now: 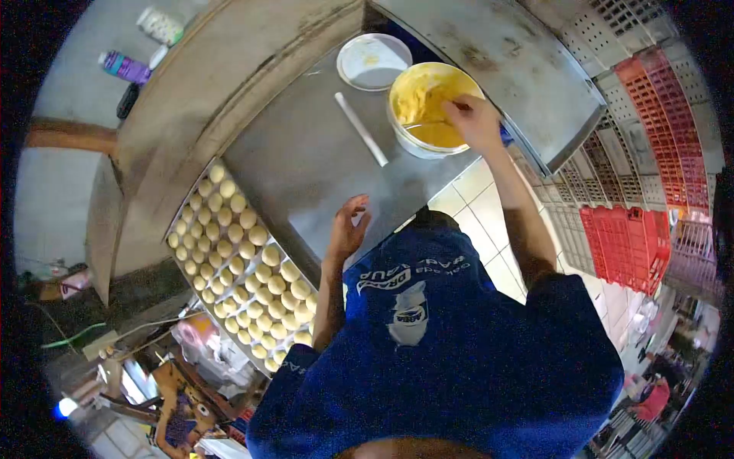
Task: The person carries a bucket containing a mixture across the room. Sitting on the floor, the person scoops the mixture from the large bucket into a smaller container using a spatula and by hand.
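Note:
My right hand (475, 122) is over the rim of a white bucket (430, 150), its fingers drawn together at the yellow, butter-like spread (417, 103) inside. Whatever those fingers hold, if anything, is hidden. Above the metal tabletop (306, 161), near its front edge, my left hand (350, 226) holds nothing, fingers apart. A white rolling-pin-like rod (361, 128) lies on the metal between the bucket and my left hand. Behind the bucket rests a round white lid (374, 61) with a yellow smear on it.
To the left, a tray (210, 314) carries rows of round, pale dough balls (248, 252). Red plastic crates (627, 245) and more crates stand at the right. A purple bottle (126, 67) is on the far-left surface. White floor tiles (485, 203) show beside my body.

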A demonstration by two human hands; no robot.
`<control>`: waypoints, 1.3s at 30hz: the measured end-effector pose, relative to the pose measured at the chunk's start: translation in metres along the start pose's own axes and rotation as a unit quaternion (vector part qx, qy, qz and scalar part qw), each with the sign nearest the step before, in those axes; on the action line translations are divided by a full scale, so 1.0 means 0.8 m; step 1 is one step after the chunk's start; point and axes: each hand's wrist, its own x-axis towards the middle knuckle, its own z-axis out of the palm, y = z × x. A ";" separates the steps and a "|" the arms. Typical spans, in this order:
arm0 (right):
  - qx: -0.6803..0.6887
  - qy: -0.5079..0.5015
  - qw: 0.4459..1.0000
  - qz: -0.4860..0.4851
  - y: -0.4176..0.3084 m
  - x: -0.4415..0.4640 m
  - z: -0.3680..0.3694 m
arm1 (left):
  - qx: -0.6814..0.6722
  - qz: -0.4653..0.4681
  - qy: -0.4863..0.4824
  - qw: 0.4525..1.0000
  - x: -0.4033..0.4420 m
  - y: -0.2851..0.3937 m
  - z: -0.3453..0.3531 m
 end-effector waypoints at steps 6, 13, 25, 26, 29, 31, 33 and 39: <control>-0.204 -0.349 0.912 -0.069 0.084 0.092 0.105 | 0.061 -0.030 0.021 0.997 0.014 0.032 -0.006; -0.154 -0.511 0.837 -0.123 0.043 0.117 0.088 | 0.075 -0.172 0.153 0.970 -0.074 0.027 0.017; 0.084 -0.199 0.967 -0.137 0.048 0.079 -0.037 | 0.057 -0.181 0.168 0.967 0.008 0.103 0.064; 0.157 -0.149 0.974 -0.070 0.034 0.068 -0.046 | 0.077 -0.133 0.155 0.976 0.043 0.134 0.062; 0.164 -0.121 0.976 -0.074 -0.003 0.051 -0.077 | 0.149 0.052 0.152 0.976 0.134 0.222 0.067; 0.164 -0.098 0.978 -0.079 -0.038 0.039 -0.097 | 0.202 0.168 0.167 0.950 0.186 0.261 0.080; 0.167 -0.080 0.977 -0.102 -0.045 0.026 -0.101 | 0.199 0.211 0.173 0.941 0.221 0.267 0.092; 0.182 0.001 0.976 -0.116 -0.045 0.009 -0.110 | 0.090 0.312 0.138 0.936 0.244 0.255 0.121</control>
